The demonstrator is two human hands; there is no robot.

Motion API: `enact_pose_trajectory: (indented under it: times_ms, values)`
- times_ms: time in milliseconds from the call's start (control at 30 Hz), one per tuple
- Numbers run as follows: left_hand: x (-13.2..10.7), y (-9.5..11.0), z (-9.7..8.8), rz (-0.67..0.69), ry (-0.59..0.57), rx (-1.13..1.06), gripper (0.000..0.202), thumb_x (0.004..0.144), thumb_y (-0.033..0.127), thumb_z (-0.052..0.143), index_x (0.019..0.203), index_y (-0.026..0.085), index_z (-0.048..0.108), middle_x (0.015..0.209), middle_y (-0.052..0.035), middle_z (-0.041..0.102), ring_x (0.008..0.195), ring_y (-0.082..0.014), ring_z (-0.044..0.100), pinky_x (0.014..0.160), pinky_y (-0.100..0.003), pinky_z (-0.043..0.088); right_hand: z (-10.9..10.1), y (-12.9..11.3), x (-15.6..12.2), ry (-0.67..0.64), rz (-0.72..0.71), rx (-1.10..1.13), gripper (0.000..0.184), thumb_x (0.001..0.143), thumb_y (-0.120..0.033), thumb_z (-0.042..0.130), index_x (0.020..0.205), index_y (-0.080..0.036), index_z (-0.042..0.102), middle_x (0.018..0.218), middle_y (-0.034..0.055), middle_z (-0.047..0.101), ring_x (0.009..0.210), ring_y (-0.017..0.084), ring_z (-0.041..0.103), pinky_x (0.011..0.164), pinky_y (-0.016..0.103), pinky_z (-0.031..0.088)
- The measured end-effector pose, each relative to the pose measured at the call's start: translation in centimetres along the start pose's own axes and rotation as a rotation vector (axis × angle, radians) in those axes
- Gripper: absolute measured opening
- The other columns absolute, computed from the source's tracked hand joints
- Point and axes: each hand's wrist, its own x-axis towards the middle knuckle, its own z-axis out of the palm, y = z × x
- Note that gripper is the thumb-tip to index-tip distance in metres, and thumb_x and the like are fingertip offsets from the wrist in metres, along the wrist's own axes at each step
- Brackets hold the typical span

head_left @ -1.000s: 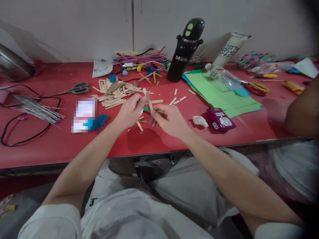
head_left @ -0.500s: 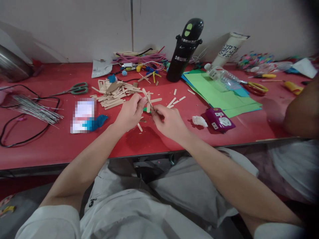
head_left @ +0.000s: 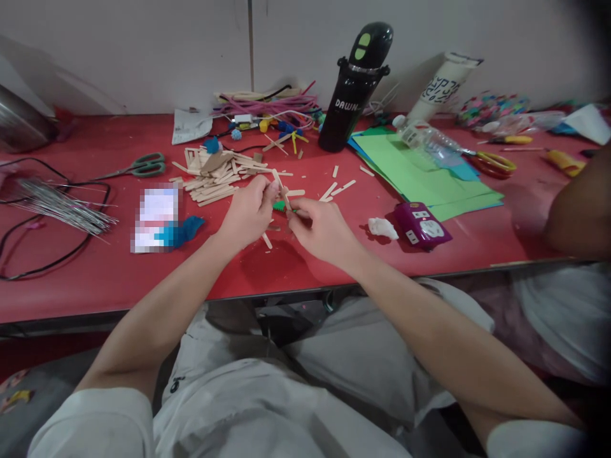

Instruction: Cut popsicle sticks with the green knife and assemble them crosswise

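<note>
My left hand [head_left: 251,208] pinches a wooden craft stick [head_left: 278,180] near its upper end. Close by on the right, my right hand [head_left: 321,228] is closed on the lower end of the same stick; its fingertips partly hide what they grip. A small green piece [head_left: 279,206] shows between the hands, low over the red table. Behind my left hand lies a loose pile of craft sticks [head_left: 214,184]. Short cut stick pieces [head_left: 344,187] are scattered to the right, and another piece [head_left: 267,241] lies just below the hands.
Scissors [head_left: 148,165], a phone-like blurred rectangle [head_left: 155,213] and metal wires [head_left: 67,207] lie left. A black bottle [head_left: 351,95] stands behind. Green paper sheets [head_left: 405,165], a purple packet [head_left: 422,226] and a white lump [head_left: 382,228] lie right. Another person's arm [head_left: 580,207] rests at the right edge.
The stick between my hands has tilted slightly and its lower part has shifted, with my right fingers a little lower. The camera view has shifted slightly; the things on the table stay put.
</note>
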Motion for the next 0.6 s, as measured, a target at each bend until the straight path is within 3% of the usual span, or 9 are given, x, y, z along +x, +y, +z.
enact_pose_trajectory:
  times_ms: [100, 200, 367, 500, 600]
  values:
    - [0.1, 0.2, -0.1, -0.011, 0.013, 0.020, 0.029, 0.098, 0.030, 0.048, 0.070, 0.023, 0.040, 0.063, 0.0006, 0.054, 0.057, -0.0143, 0.044, 0.059, -0.031, 0.028, 0.2, 0.1, 0.1, 0.009, -0.015, -0.045, 0.019, 0.086, -0.014, 0.050, 0.068, -0.020, 0.047, 0.057, -0.0024, 0.047, 0.053, 0.011, 0.035, 0.060, 0.027, 0.032]
    - [0.2, 0.4, -0.2, -0.032, 0.022, 0.016, 0.034, 0.097, 0.030, 0.048, 0.066, 0.023, 0.037, 0.060, 0.0009, 0.049, 0.056, -0.0140, 0.042, 0.057, -0.032, 0.027, 0.7, 0.2, 0.0, 0.030, -0.031, -0.156, 0.013, 0.085, -0.013, 0.050, 0.074, -0.019, 0.052, 0.059, -0.0015, 0.044, 0.053, 0.011, 0.031, 0.059, 0.029, 0.028]
    - [0.5, 0.6, -0.4, -0.068, 0.019, -0.041, 0.035, 0.097, 0.027, 0.049, 0.063, 0.022, 0.038, 0.059, 0.0012, 0.047, 0.058, -0.0134, 0.042, 0.057, -0.031, 0.031, 1.0, 0.1, -0.1, 0.032, -0.039, -0.201, 0.011, 0.086, -0.015, 0.048, 0.082, -0.017, 0.057, 0.062, 0.0012, 0.050, 0.054, 0.013, 0.036, 0.060, 0.030, 0.029]
    - [0.6, 0.9, -0.5, -0.086, -0.054, -0.164, 0.036, 0.097, 0.028, 0.049, 0.062, 0.021, 0.043, 0.056, 0.0026, 0.045, 0.056, -0.0113, 0.042, 0.055, -0.027, 0.035, 0.5, -0.1, -0.1, 0.024, 0.032, 0.014, 0.013, 0.084, -0.014, 0.050, 0.074, -0.018, 0.056, 0.062, 0.0011, 0.058, 0.055, 0.012, 0.048, 0.061, 0.029, 0.036]
    - [0.7, 1.4, -1.1, -0.133, -0.126, -0.261, 0.043, 0.097, 0.042, 0.049, 0.061, 0.020, 0.044, 0.052, 0.0038, 0.041, 0.050, -0.0090, 0.037, 0.049, -0.025, 0.032, 0.1, -0.1, -0.1, -0.048, 0.116, 0.246, 0.022, 0.084, -0.013, 0.049, 0.063, -0.019, 0.052, 0.058, 0.0006, 0.061, 0.054, 0.012, 0.055, 0.058, 0.027, 0.041]
